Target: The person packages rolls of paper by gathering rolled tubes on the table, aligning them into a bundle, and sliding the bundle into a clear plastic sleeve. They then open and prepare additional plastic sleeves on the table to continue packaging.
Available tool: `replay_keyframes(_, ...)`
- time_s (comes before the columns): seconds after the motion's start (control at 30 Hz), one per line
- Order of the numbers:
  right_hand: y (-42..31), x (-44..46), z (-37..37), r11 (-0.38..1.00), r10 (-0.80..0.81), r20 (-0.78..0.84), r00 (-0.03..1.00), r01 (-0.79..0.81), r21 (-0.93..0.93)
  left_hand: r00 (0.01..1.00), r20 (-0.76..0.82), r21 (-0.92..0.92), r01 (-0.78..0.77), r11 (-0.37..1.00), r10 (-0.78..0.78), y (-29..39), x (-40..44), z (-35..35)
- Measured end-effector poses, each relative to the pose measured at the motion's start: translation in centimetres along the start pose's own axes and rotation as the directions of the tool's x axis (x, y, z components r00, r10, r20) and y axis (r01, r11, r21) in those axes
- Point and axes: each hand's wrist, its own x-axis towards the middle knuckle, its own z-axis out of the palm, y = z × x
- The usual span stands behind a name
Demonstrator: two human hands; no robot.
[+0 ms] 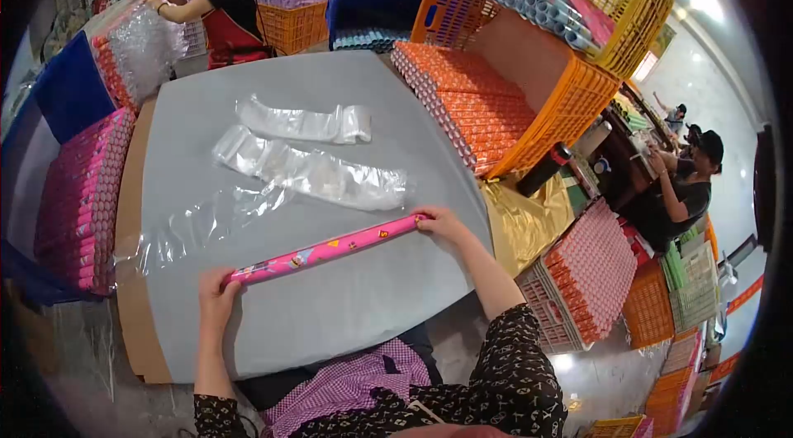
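A long pink roll of printed wrapping paper lies slantwise over the grey tabletop, held at both ends. My left hand is closed round its lower left end, and my right hand grips the upper right end. Just beyond the roll is a folded stack of clear plastic sleeves. Behind it lies a second, smaller stack of clear sleeves. One loose clear sleeve stretches toward the table's left edge.
An orange crate of orange rolls stands at the right, beneath a yellow crate with blue rolls. Pink rolls fill a blue bin at the left. One person works at the back left, others at the far right.
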Motion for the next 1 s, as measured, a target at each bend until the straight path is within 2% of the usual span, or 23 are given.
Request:
replay_keyframes(0.03,0.4,0.3,-0.3,1.000,-0.004,-0.021,1.000,0.004,0.013,1.000,0.016,-0.021,-0.018,1.000,0.019,-0.9,0.0,0.2)
replay_keyframes(0.07,0.8,0.8,-1.0,0.990,-0.052,0.051,0.997,0.058,-0.127,0.999,0.032,-0.041,-0.035,0.999,0.037,-1.7,0.0,0.3)
replay_keyframes(0.13,-0.4,0.2,-0.7,0.992,-0.037,0.042,0.998,0.042,-0.121,0.997,0.050,-0.065,-0.055,0.996,0.058,-1.6,0.3,0.2)
replay_keyframes(0.2,-1.3,-0.6,-0.4,0.994,-0.015,0.027,1.000,0.018,-0.109,0.998,0.059,-0.133,0.043,0.990,-0.036,-1.0,0.1,0.2)
replay_keyframes(0.27,-2.8,-0.7,-0.5,0.945,-0.154,-0.092,0.984,0.119,-0.306,0.996,0.064,-0.187,0.077,0.979,-0.066,0.3,0.0,0.1)
replay_keyframes(0.3,-4.7,-1.6,-0.4,0.946,-0.147,-0.103,0.984,0.109,-0.305,0.993,0.066,-0.237,0.111,0.965,-0.098,0.7,0.0,0.1)
replay_keyframes(0.37,-9.3,-3.2,-0.3,0.865,-0.163,-0.238,0.957,0.023,-0.501,0.997,0.057,-0.185,0.061,0.981,-0.051,0.9,0.2,0.0)
replay_keyframes(0.43,-10.4,-2.3,-4.1,0.764,-0.309,-0.173,0.935,0.136,-0.631,0.999,0.045,-0.134,0.010,0.991,-0.004,0.8,0.4,-0.1)
replay_keyframes(0.5,-14.3,-3.2,-6.1,0.705,-0.402,-0.210,0.891,0.155,-0.692,0.999,0.030,-0.152,0.043,0.987,-0.039,0.6,0.3,0.1)
replay_keyframes(0.57,-18.0,-4.4,-8.5,0.589,-0.598,-0.207,0.774,0.249,-0.769,0.996,0.033,-0.227,0.083,0.970,-0.077,1.6,-0.1,-0.1)
replay_keyframes(0.63,-21.4,-4.5,-11.3,0.586,-0.696,-0.315,0.646,0.257,-0.768,0.995,0.032,-0.046,-0.089,0.995,0.090,1.0,0.3,-0.3)
replay_keyframes(0.7,-25.9,-5.7,-13.1,0.533,-0.751,-0.342,0.565,0.212,-0.819,0.998,0.034,-0.031,-0.046,0.998,0.047,-0.1,0.1,-0.1)
replay_keyframes(0.77,-29.8,-6.8,-14.7,0.305,-0.851,-0.271,0.451,0.004,-0.952,0.999,0.013,-0.115,0.030,0.993,-0.029,0.6,0.2,0.1)
replay_keyframes(0.83,-32.1,-6.4,-17.3,0.124,-0.937,-0.190,0.295,-0.227,-0.966,1.000,0.020,-0.100,0.004,0.995,-0.003,0.8,0.4,-0.1)
replay_keyframes(0.87,-33.1,-6.1,-18.2,0.129,-0.937,-0.192,0.291,-0.222,-0.966,0.999,0.030,-0.086,-0.014,0.996,0.017,0.8,0.3,-0.2)
replay_keyframes(0.93,-35.3,-5.6,-19.4,0.146,-0.893,-0.329,0.307,-0.495,-0.857,0.999,0.010,-0.079,-0.042,0.996,0.043,0.2,0.0,-0.1)
replay_keyframes(0.97,-35.8,-5.1,-20.0,0.150,-0.893,-0.330,0.306,-0.489,-0.859,0.998,-0.003,-0.075,-0.066,0.995,0.066,-0.2,0.2,-0.1)
replay_keyframes(1.0,-35.9,-4.6,-20.5,0.108,-0.932,-0.270,0.243,-0.525,-0.844,0.997,-0.027,-0.051,-0.072,0.996,0.071,0.8,0.1,-0.1)
